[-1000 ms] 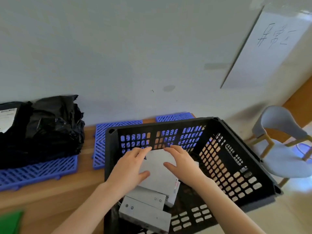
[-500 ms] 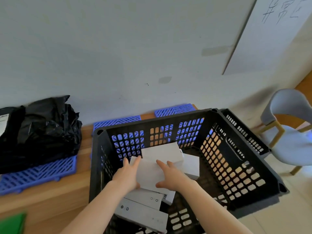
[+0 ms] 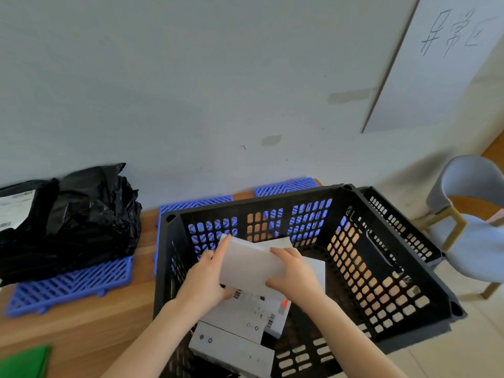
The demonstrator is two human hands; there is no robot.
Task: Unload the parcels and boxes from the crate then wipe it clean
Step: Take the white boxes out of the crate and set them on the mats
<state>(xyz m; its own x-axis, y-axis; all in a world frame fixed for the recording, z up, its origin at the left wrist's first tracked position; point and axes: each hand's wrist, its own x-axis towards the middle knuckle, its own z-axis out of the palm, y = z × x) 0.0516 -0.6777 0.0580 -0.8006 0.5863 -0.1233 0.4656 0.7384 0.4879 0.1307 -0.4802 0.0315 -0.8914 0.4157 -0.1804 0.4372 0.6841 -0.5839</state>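
White box (image 3: 248,264) — left hand (image 3: 204,279) and right hand (image 3: 296,278) fingers (image 3: 281,252) grip it (lower boxes (image 3: 231,347) half-hidden).

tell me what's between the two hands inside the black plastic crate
A white rectangular cardboard box, held at its ends by the left hand and the right hand. The head view shows it.
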